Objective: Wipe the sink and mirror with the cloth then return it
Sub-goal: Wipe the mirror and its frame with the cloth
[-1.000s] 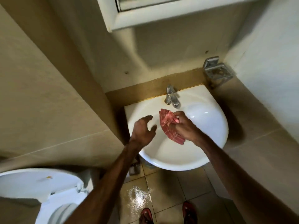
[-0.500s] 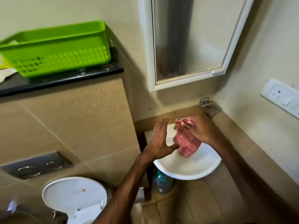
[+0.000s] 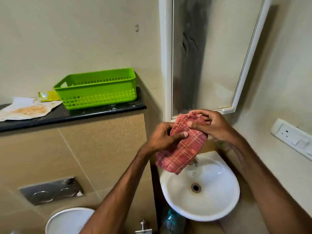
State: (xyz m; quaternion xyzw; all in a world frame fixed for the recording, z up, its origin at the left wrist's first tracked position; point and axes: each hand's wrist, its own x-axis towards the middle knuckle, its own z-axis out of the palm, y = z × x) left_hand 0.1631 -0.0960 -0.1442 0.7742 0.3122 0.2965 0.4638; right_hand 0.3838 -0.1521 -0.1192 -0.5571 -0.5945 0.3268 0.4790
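Observation:
A red checked cloth (image 3: 183, 149) hangs above the back of the white sink (image 3: 217, 198), held in both hands. My left hand (image 3: 161, 137) pinches its left edge with the thumb on top. My right hand (image 3: 211, 125) grips its upper corner, just below the mirror's lower frame. The mirror (image 3: 207, 53), in a white frame, stands on the wall above the sink and looks smeared. The tap (image 3: 195, 162) is mostly hidden behind the cloth.
A green plastic basket (image 3: 98, 88) sits on a black ledge (image 3: 70, 115) at the left, beside a stained paper (image 3: 25, 109). Below are a flush plate (image 3: 50, 191) and a toilet lid (image 3: 67, 220). A wall socket (image 3: 292, 134) is at the right.
The view has risen from the sink to the mirror. The cloth has been lifted up out of the basin, and my left hand, open before, has taken hold of it.

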